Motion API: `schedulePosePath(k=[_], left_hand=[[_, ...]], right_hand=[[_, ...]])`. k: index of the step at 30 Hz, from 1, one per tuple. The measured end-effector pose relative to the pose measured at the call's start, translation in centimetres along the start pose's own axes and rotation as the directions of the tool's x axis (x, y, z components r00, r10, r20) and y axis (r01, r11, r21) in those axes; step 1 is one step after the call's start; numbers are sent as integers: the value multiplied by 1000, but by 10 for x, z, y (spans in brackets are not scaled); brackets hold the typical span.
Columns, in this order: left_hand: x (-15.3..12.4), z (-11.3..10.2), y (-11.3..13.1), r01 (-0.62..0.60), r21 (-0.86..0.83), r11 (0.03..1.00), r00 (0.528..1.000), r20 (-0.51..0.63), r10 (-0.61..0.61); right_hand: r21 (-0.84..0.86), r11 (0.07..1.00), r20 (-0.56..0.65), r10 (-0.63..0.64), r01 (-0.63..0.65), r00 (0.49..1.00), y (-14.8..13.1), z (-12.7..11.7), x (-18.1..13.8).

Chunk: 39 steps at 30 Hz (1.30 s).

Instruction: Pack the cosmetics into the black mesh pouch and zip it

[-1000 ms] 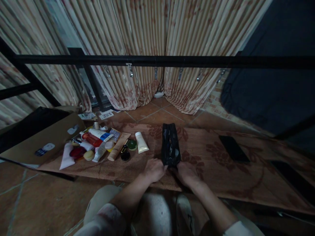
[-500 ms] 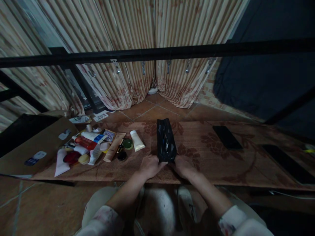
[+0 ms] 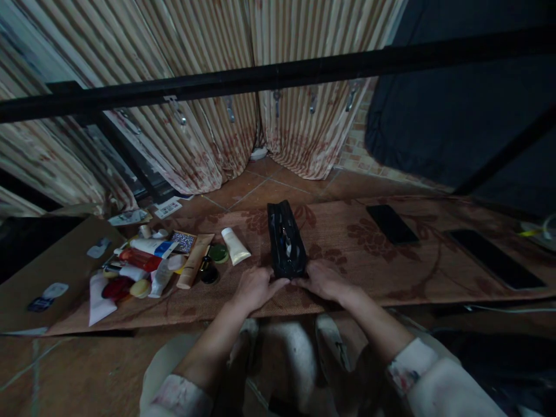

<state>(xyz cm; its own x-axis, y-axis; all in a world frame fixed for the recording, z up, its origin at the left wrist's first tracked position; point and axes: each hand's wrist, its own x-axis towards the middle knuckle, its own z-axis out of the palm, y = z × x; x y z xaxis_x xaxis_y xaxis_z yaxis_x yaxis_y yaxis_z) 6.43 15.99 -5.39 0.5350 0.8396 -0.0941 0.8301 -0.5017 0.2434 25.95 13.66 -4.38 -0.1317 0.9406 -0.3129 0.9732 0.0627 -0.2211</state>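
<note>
A black zip pouch (image 3: 277, 250) rests lengthwise on the patterned woven cloth in front of me, its top parted along the middle. Something pale shows inside, too dim to make out. At the pouch's near left corner, my left hand (image 3: 254, 288) grips the edge, thumb reaching in toward the middle. My right hand (image 3: 325, 280) holds the near right corner the same way, and the two thumbs almost meet. Just left of the pouch lies a cream squeeze tube (image 3: 236, 247) with a white cap. A round green container (image 3: 218, 253) sits beside that tube.
Several cosmetics, among them a red bottle (image 3: 139, 259) and a tan tube (image 3: 193, 263), are heaped at left against a cardboard box (image 3: 73, 260). Two dark phone-like slabs (image 3: 392, 223) (image 3: 495, 258) lie at right. A black bar (image 3: 278, 75) with hooks crosses beyond the cloth.
The whole view has shifted and tilted slightly. Both hands stay at the pouch's near end, with the thumbs a little closer together in the picture. The surrounding items have not moved on the cloth.
</note>
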Motion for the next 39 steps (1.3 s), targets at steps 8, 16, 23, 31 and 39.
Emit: schedulePosePath(k=[8, 16, 23, 31, 39], left_hand=[[2, 2, 4, 8, 76, 997, 1000, -2, -8], [6, 7, 4, 46, 94, 994, 998, 29, -49], [6, 5, 2, 2, 55, 999, 999, 40, -4], [3, 4, 2, -33, 43, 999, 999, 10, 32], [4, 6, -1, -40, 70, 997, 999, 1, 40]], right_hand=[[-12, 1000, -35, -1, 1, 999, -4, 4, -1], [11, 1000, -34, -18, 19, 999, -5, 6, -2], [15, 999, -16, -36, 36, 999, -4, 6, -3], [-49, 995, -48, -84, 82, 995, 0, 3, -2], [-115, 990, -115, -99, 86, 988, 5, -5, -5]])
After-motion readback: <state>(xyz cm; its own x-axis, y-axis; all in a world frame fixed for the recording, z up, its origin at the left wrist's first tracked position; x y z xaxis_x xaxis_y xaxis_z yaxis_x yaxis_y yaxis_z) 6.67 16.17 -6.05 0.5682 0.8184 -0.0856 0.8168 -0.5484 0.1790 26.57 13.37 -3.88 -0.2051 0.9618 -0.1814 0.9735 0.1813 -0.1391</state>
